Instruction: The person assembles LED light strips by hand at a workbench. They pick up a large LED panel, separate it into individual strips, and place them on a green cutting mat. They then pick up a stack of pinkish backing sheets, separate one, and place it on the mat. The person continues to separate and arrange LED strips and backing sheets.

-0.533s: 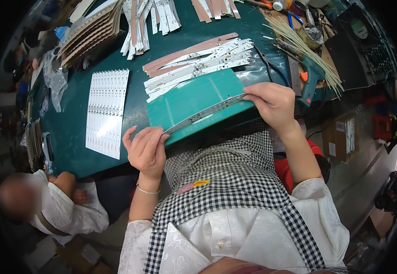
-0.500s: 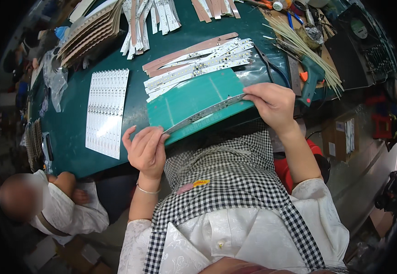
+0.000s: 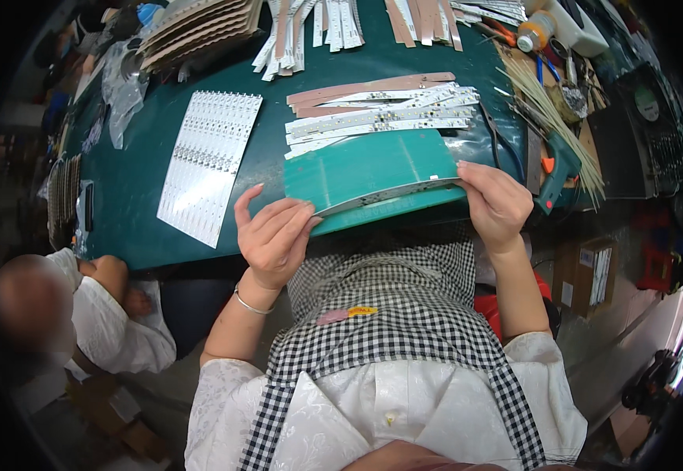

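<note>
A thin, narrow LED circuit-board strip (image 3: 388, 194) stretches between my hands, slightly bowed and seen nearly edge-on. My left hand (image 3: 274, 239) pinches its left end between thumb and fingers, with the little finger raised. At the other end, my right hand (image 3: 500, 206) has the strip between thumb and fingertips. Beneath it lies a green rectangular board (image 3: 369, 163) at the table's front edge; whether the strip touches it I cannot tell. Loose white and pinkish-brown strips (image 3: 380, 118) are heaped just behind the board. Left of my left hand lies a white panel of joined strips (image 3: 209, 161).
More strips (image 3: 341, 23) and a stack of brown sheets (image 3: 200, 35) occupy the table's back. Pliers (image 3: 501, 141), a green glue gun (image 3: 559, 169) and thin pale sticks (image 3: 569, 129) are at right. Another person (image 3: 117, 330) sits at lower left.
The whole view has shifted, so table and hands appear farther right. The strip's face has turned more edge-on, and it bows slightly. Both hands still hold its ends.
</note>
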The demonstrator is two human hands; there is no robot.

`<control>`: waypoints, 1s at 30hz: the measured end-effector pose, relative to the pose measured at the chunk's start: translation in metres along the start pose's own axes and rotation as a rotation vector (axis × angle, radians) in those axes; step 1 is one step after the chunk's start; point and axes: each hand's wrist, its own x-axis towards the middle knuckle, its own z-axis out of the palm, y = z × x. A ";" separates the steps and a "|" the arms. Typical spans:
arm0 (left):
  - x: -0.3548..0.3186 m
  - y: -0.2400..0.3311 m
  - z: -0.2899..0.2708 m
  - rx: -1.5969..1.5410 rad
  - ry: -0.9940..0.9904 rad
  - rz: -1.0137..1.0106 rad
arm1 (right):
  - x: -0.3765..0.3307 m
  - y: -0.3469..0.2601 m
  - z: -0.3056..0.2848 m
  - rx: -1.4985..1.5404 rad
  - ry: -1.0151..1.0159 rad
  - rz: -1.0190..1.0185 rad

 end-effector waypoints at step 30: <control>-0.003 0.004 0.021 0.054 -0.028 0.233 | 0.020 -0.037 0.036 -0.069 -0.169 -0.273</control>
